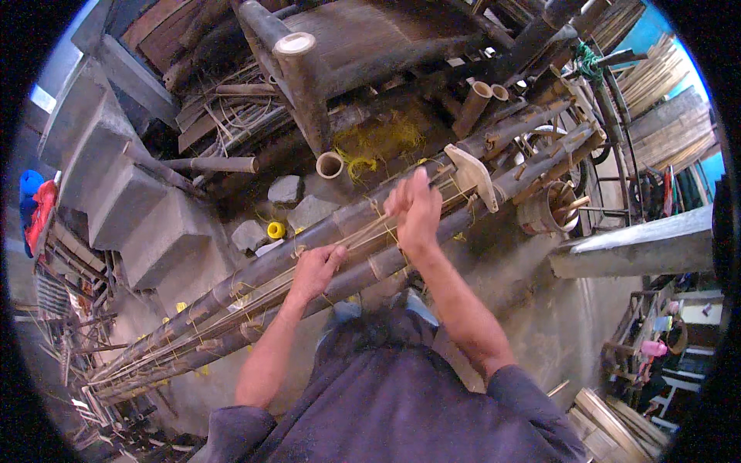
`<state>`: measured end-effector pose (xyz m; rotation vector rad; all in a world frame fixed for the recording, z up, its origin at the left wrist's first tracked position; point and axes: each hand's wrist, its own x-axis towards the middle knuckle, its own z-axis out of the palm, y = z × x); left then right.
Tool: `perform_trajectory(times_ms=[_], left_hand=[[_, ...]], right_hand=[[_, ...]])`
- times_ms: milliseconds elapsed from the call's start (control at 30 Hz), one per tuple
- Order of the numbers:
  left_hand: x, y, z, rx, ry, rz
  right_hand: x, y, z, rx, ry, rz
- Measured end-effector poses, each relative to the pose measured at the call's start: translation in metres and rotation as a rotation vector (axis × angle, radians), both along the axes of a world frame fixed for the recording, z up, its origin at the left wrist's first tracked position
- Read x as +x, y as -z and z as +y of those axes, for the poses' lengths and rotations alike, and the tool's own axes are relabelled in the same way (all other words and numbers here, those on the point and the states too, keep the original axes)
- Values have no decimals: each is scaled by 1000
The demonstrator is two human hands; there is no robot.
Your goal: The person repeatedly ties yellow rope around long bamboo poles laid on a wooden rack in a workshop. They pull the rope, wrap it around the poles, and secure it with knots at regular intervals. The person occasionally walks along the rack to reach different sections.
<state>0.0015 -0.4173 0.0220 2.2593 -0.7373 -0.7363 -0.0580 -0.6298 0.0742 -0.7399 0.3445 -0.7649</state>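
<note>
Two long dark bamboo poles (355, 220) run side by side from lower left to upper right, with thin pale bamboo strips (369, 234) stretched between them. My left hand (316, 272) lies on these strips, its fingers curled round them and its thumb pointing right. Farther along, my right hand (417, 212) is closed over the strips with its knuckles raised; whatever its fingers pinch is hidden. Just beyond it, a pale curved wooden crosspiece (472, 177) sits across the strips. Short yellow ties show along the poles.
Concrete steps (147, 224) rise at the left. Stones (285, 189) and a yellow spool (275, 230) lie behind the poles. A bamboo bench (309, 100) stands at the back. To the right are a bucket (540, 208) and a concrete ledge (633, 251).
</note>
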Motion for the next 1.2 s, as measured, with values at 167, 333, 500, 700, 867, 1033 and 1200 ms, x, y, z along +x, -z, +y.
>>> perform_trajectory(times_ms=[167, 333, 500, 700, 867, 1033, 1200], left_hand=[[-4, 12, -7, 17, 30, -69], [3, 20, -15, 99, 47, -8], [-12, 17, -43, -138, 96, -361], [-26, 32, -89, -57, 84, -346], [-21, 35, -94, -45, 91, -371], [-44, 45, -101, 15, -108, -431], [-68, 93, -106, -328, -478, -588]], right_hand=[[-7, 10, -26, -227, 33, -118], [-7, 66, -64, -62, 104, 197], [-140, 147, -83, -339, -206, 609], [-274, 216, -53, -387, -773, 941], [-143, 160, -20, -343, -964, 813], [-108, 25, -76, -1261, -856, 603], [39, -98, -34, -2045, -1145, -67]])
